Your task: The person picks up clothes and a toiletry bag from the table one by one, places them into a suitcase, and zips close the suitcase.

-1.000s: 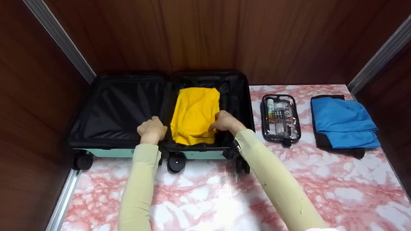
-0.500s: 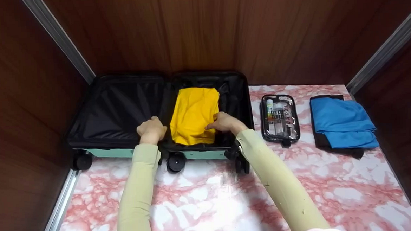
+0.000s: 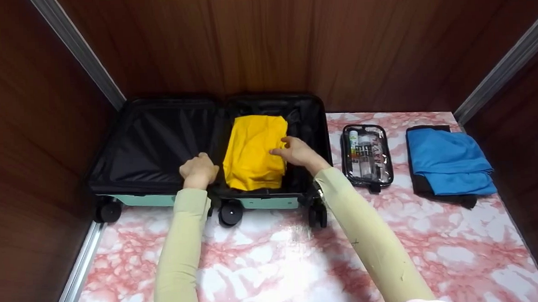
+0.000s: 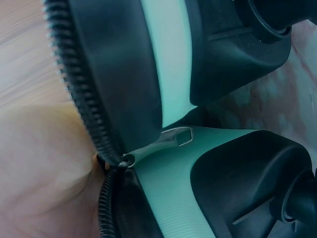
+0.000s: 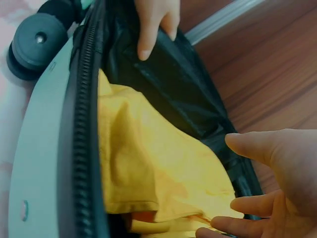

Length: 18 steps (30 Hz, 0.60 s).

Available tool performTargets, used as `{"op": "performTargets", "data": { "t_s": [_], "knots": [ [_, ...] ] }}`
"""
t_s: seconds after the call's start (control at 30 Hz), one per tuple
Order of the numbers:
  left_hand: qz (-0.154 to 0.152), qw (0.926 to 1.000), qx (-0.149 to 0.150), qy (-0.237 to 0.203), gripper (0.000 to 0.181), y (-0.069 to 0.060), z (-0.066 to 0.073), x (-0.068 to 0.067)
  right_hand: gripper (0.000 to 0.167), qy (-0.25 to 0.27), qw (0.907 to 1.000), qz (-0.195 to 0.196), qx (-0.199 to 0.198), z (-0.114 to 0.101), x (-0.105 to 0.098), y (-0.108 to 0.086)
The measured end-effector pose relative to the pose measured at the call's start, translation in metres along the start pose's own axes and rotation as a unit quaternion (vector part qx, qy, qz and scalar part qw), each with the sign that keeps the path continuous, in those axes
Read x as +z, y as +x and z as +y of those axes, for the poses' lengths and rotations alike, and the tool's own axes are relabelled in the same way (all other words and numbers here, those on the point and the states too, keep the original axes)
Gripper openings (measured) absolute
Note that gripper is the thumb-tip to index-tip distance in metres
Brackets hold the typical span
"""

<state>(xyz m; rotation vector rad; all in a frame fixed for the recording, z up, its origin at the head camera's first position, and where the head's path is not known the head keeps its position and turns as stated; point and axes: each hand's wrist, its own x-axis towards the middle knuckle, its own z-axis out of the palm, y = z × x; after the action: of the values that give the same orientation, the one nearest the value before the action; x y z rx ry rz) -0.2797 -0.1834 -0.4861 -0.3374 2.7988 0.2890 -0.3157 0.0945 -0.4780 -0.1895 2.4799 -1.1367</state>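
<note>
A folded yellow cloth garment [image 3: 255,151] lies in the right half of an open suitcase [image 3: 271,203] with a mint-green shell and black lining. At its right edge my right hand [image 3: 299,151] hovers or lightly touches the cloth, thumb extended and fingers spread. In the right wrist view, the fingertips [image 5: 237,204] overlap the cloth's edge; contact is uncertain. My left hand [image 3: 199,170] rests near the fold between the two halves, its thumb [image 5: 144,49] pointing down onto the black lining. A zipper pull [image 4: 173,139] hangs beside it at the suitcase's edge.
Right of the suitcase lies a clear zip toiletry pouch [image 3: 367,155] with small bottles inside. Farther right, folded blue cloth [image 3: 451,160] sits on dark cloth [image 3: 423,186]. Brown wood-grain panels [image 3: 263,41] enclose the marbled surface [image 3: 257,271]; suitcase wheels [image 3: 230,213] face me.
My right hand has lifted slightly away and shifted a little up and right along the yellow garment's edge, its fingers opening. The left hand has stayed in place.
</note>
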Motion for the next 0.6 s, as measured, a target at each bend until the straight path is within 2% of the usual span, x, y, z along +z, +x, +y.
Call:
{"op": "performTargets", "data": {
  "t_s": [0.37,0.6],
  "knots": [
    [0.003,1.0,0.003,-0.002,0.058,-0.002,0.0,0.001,0.072,0.043,0.9978,0.042,-0.028,0.001,-0.016,-0.003],
    [0.006,1.0,0.003,0.001,0.059,-0.004,0.001,0.0,0.064,0.073,0.9901,0.103,-0.061,-0.003,-0.028,-0.007]
  ]
}}
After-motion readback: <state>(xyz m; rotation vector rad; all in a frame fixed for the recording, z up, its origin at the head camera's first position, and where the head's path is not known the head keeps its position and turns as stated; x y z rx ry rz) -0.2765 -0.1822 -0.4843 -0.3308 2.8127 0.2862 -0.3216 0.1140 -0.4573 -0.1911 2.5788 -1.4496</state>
